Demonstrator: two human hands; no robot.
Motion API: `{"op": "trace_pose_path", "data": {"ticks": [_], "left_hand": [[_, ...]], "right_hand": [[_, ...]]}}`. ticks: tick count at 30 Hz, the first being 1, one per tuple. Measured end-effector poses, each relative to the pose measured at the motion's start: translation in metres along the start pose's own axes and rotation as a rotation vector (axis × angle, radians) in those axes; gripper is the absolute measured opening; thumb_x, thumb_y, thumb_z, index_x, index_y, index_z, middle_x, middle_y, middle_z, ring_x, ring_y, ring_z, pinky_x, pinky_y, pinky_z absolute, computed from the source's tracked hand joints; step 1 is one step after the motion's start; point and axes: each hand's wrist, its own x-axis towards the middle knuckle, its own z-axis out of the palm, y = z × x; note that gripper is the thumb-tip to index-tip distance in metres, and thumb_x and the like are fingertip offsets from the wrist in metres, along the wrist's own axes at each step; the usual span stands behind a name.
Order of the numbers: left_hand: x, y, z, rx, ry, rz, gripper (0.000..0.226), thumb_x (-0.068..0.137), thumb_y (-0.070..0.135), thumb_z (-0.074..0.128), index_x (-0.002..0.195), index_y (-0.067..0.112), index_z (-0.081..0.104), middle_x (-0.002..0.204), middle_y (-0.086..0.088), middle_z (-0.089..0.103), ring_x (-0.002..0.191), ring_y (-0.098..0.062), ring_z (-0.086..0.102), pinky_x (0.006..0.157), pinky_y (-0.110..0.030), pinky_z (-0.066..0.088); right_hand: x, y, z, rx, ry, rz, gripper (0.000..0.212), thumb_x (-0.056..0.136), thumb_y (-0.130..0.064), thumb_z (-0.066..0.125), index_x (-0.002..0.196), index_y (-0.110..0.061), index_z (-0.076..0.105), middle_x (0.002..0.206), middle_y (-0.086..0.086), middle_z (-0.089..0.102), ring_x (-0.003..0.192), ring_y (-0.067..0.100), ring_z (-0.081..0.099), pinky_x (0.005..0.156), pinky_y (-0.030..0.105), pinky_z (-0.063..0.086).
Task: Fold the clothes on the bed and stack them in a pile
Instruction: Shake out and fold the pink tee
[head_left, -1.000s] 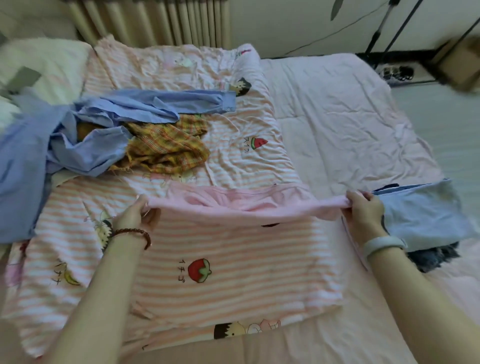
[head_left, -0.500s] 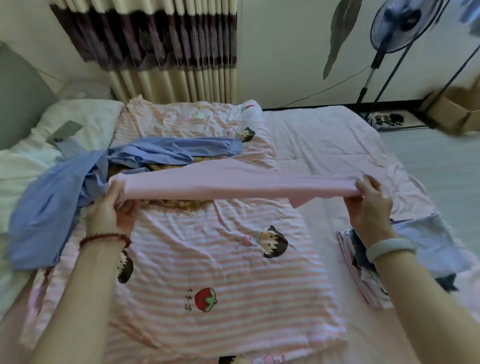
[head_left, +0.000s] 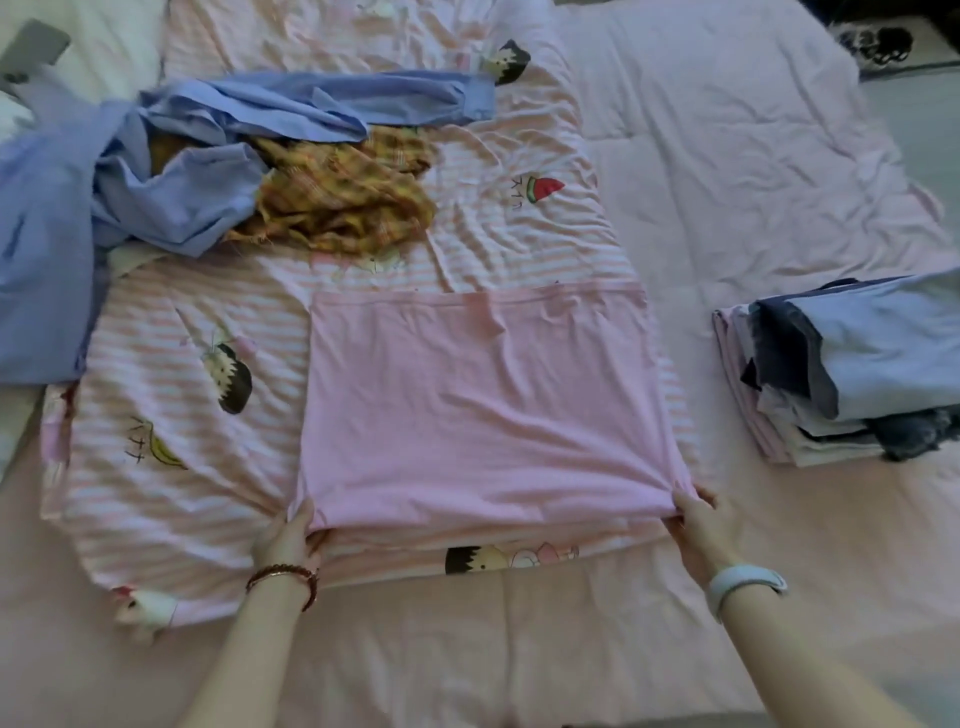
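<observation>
Where hands (head_left: 291, 535) pinch: pink garment's (head_left: 483, 405) near corners.

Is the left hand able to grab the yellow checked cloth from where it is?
Probably yes, with a long stretch. The left hand pinches the pink cloth's near corner, and the checked cloth lies uncovered farther up the bed, partly under a blue shirt. It must let go first.

Folded garment (head_left: 483, 410) lies on quilt (head_left: 171, 415), stack (head_left: 852, 374) to its right.
</observation>
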Motion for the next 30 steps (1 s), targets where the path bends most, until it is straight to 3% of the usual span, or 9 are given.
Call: {"op": "trace_pose_path", "data": {"ticks": [3,5,8,11,14,18,21,25,30], "left_hand": [[0.0,0.001,0.002,0.163,0.033,0.156,0.012,0.092,0.006,0.053,0.102,0.001,0.057,0.088,-0.01,0.056,0.073,-0.021,0.057,0.055,-0.027,0.054],[-0.004,0.001,0.006,0.453,0.128,0.378,0.019,0.089,0.009,0.058,0.101,-0.006,0.059,0.09,-0.011,0.055,0.082,-0.021,0.048,0.068,-0.028,0.04],[-0.024,0.002,0.027,0.562,0.1,0.636,0.016,0.087,0.007,0.061,0.094,-0.007,0.059,0.084,-0.01,0.054,0.08,-0.019,0.046,0.063,-0.025,0.029],[-0.048,-0.003,0.062,0.572,-0.019,0.757,0.013,0.087,0.005,0.061,0.097,-0.001,0.06,0.083,-0.006,0.057,0.078,-0.019,0.049,0.062,-0.024,0.031],[-0.063,-0.014,0.089,0.595,-0.114,0.837,0.014,0.084,0.004,0.063,0.098,0.0,0.062,0.079,-0.005,0.058,0.073,-0.02,0.049,0.061,-0.022,0.033],[-0.062,-0.016,0.096,0.468,-0.164,0.739,0.004,0.086,0.005,0.062,0.087,0.002,0.06,0.069,0.005,0.055,0.063,-0.003,0.051,0.066,-0.017,0.045],[-0.059,-0.008,0.084,0.144,-0.177,0.451,0.015,0.089,0.006,0.059,0.075,0.011,0.054,0.069,0.002,0.058,0.066,-0.007,0.056,0.068,-0.032,0.054],[-0.065,0.013,0.07,-0.102,-0.249,0.325,0.01,0.089,0.002,0.055,0.084,0.009,0.058,0.078,-0.001,0.066,0.068,-0.006,0.064,0.057,-0.022,0.055],[-0.068,0.043,0.054,-0.213,-0.25,0.266,0.011,0.091,0.002,0.051,0.087,0.009,0.059,0.064,0.004,0.069,0.062,-0.007,0.065,0.055,-0.021,0.055]], "right_hand": [[0.004,0.002,-0.003,-0.029,0.006,-0.005,0.037,0.091,0.005,0.047,0.127,0.007,0.044,0.109,0.018,0.049,0.096,0.027,0.049,0.068,0.029,0.047],[0.004,0.003,-0.004,-0.1,0.023,-0.032,0.04,0.089,0.006,0.047,0.129,0.006,0.044,0.114,0.02,0.05,0.099,0.029,0.05,0.076,0.034,0.048],[0.003,0.005,-0.004,-0.425,0.056,-0.173,0.044,0.088,-0.006,0.053,0.131,-0.002,0.045,0.132,0.019,0.047,0.118,0.032,0.048,0.098,0.042,0.04],[-0.002,0.0,0.01,-0.564,-0.046,-0.327,0.035,0.091,-0.017,0.055,0.123,-0.004,0.053,0.124,0.017,0.055,0.108,0.027,0.053,0.091,0.038,0.043],[-0.016,-0.017,0.05,-0.503,-0.401,-0.292,0.026,0.09,-0.007,0.054,0.115,-0.004,0.059,0.102,0.014,0.063,0.086,0.021,0.057,0.074,0.029,0.045],[-0.039,-0.031,0.105,-0.582,-0.748,-0.373,0.018,0.092,-0.012,0.054,0.106,-0.022,0.059,0.102,0.008,0.063,0.088,0.018,0.061,0.077,0.026,0.049],[-0.054,-0.013,0.121,-0.816,-0.776,-0.657,0.03,0.09,-0.016,0.057,0.12,-0.017,0.056,0.108,0.002,0.06,0.096,0.015,0.057,0.085,0.024,0.048],[-0.083,0.037,0.128,-0.979,-0.941,-1.03,0.056,0.085,-0.025,0.063,0.136,-0.016,0.042,0.128,0.003,0.05,0.116,0.018,0.046,0.093,0.031,0.04],[-0.083,0.064,0.121,-1.056,-0.584,-1.209,0.049,0.066,0.002,0.073,0.112,-0.004,0.061,0.105,0.012,0.064,0.095,0.032,0.062,0.077,0.039,0.047]]}}
